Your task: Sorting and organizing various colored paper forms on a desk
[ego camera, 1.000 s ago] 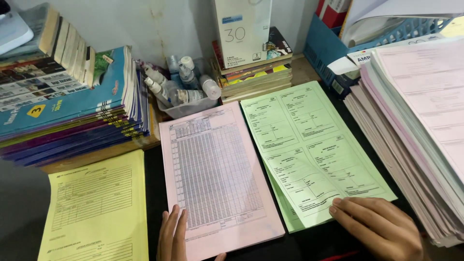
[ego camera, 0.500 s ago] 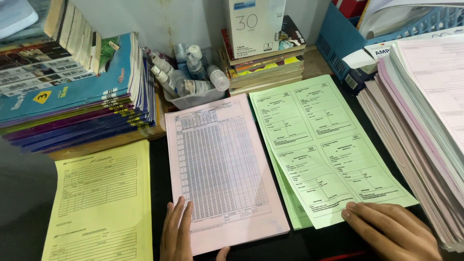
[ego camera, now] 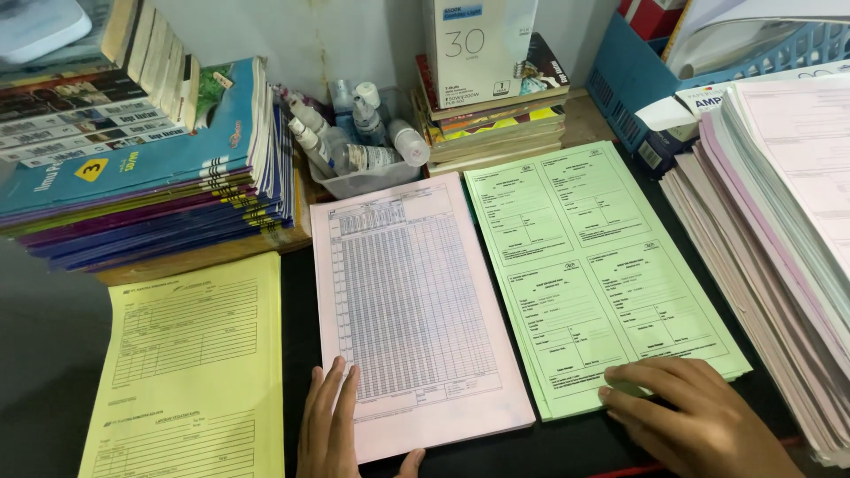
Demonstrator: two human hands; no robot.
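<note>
Head view: left hand (ego camera: 329, 425) flat, fingers released, pinning pink forms (ego camera: 412, 310) at 6 o'clock of desk (ego camera: 297, 265). Right hand (ego camera: 695, 416) spread loose on green forms (ego camera: 593, 274) at 4 o'clock, gripping nothing. Best done by pressing evenly, squaring edges, keeping both piles apart from yellow forms (ego camera: 190, 363) at 8 o'clock.

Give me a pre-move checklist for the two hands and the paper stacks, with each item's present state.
1. Left hand flat on the lower edge of the pink form stack: ok.
2. Right hand on the lower corner of the green form stack: ok.
3. Green sheets squared to one edge: ok.
4. Pink and green stacks apart, not overlapping: ok.
5. Yellow form stack untouched by either hand: ok.
6. Tall mixed paper pile stable beside the right hand: cannot tell.
</note>
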